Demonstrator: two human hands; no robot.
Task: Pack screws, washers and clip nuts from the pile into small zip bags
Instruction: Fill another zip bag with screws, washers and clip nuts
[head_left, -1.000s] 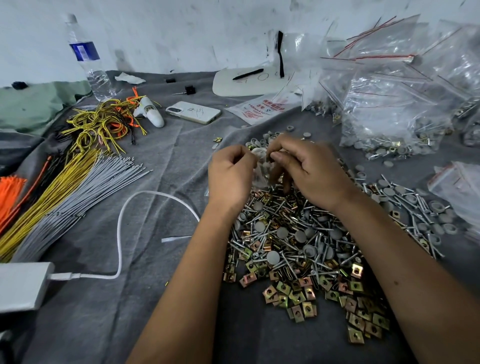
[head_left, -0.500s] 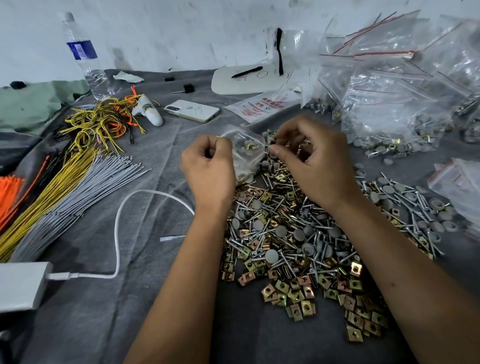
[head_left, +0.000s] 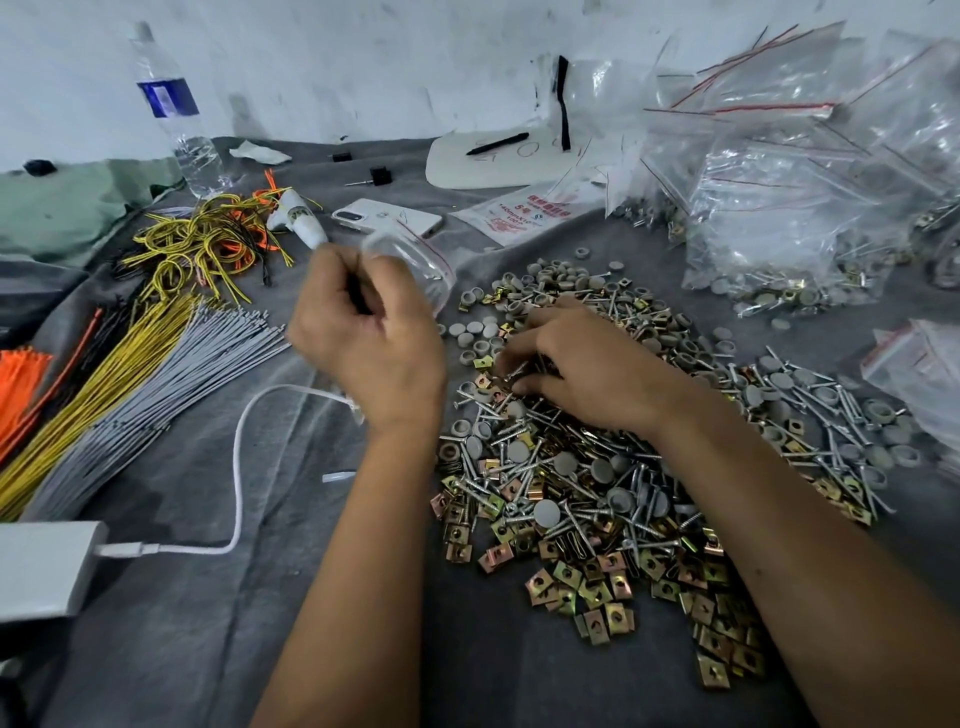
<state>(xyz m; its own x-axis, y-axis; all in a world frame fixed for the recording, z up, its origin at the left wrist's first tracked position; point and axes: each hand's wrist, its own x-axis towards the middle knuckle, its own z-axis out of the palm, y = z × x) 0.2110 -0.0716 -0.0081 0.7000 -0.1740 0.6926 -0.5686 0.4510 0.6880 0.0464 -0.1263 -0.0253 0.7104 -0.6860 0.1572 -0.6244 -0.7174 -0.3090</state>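
A small clear zip bag (head_left: 415, 270) is held up by the curled left hand (head_left: 369, 343), centre-left of frame. The right hand (head_left: 582, 374) is laid on the pile (head_left: 571, 467) mid-frame, fingers (head_left: 511, 349) bent, pinching at screws, can't tell exactly what's caught.

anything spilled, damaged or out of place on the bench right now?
Nothing stands out. The pile of screws, washers and clip nuts lies loose on the grey cloth, as the job needs. Left hand holds a small zip bag above it; right hand picks in the pile. Filled bags sit heaped at far right.
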